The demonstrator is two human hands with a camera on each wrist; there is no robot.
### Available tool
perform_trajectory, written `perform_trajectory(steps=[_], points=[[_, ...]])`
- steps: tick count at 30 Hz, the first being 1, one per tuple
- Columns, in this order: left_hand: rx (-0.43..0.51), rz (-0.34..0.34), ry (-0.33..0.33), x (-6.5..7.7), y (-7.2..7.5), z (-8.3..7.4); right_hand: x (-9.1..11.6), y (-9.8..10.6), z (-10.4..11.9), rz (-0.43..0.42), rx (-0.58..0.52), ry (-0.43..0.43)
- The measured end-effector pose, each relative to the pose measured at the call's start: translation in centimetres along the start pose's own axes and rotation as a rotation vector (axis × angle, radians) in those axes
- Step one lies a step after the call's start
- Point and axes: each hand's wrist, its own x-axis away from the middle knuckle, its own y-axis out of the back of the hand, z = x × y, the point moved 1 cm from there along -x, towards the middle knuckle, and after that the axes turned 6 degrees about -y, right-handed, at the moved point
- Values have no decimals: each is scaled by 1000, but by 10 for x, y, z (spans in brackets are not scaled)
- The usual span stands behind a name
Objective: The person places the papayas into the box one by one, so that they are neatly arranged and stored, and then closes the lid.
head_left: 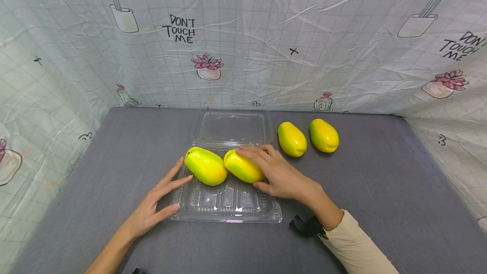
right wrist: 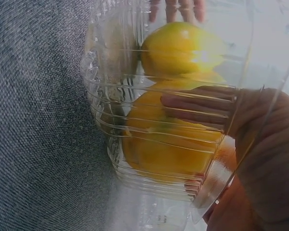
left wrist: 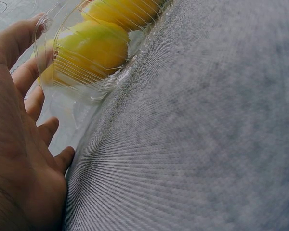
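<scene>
A clear plastic clamshell container (head_left: 228, 215) lies with its lid (head_left: 233, 126) folded back toward the wall. Two yellow-green mangoes sit side by side in the back half of its base. My right hand (head_left: 281, 174) grips the right mango (head_left: 242, 167), fingers over its far side and thumb at its near side. In the right wrist view this mango (right wrist: 171, 139) and the thumb show through the clear side wall. Spread fingers of my left hand (head_left: 152, 206) touch the container's left edge, beside the left mango (head_left: 205, 167). The left wrist view shows those fingers nearly straight along the plastic.
Two more mangoes lie on the grey cloth right of the lid, one nearer (head_left: 292, 139) and one farther right (head_left: 324, 135). A printed curtain (head_left: 243, 54) hangs behind and at both sides. A black strap (head_left: 304, 226) sticks out from my right wrist.
</scene>
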Motion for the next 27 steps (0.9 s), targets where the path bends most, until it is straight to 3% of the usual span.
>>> perform_trajectory(steps=[27], points=[[25, 2, 9, 0, -1, -2, 1, 6, 5, -43, -5, 24]])
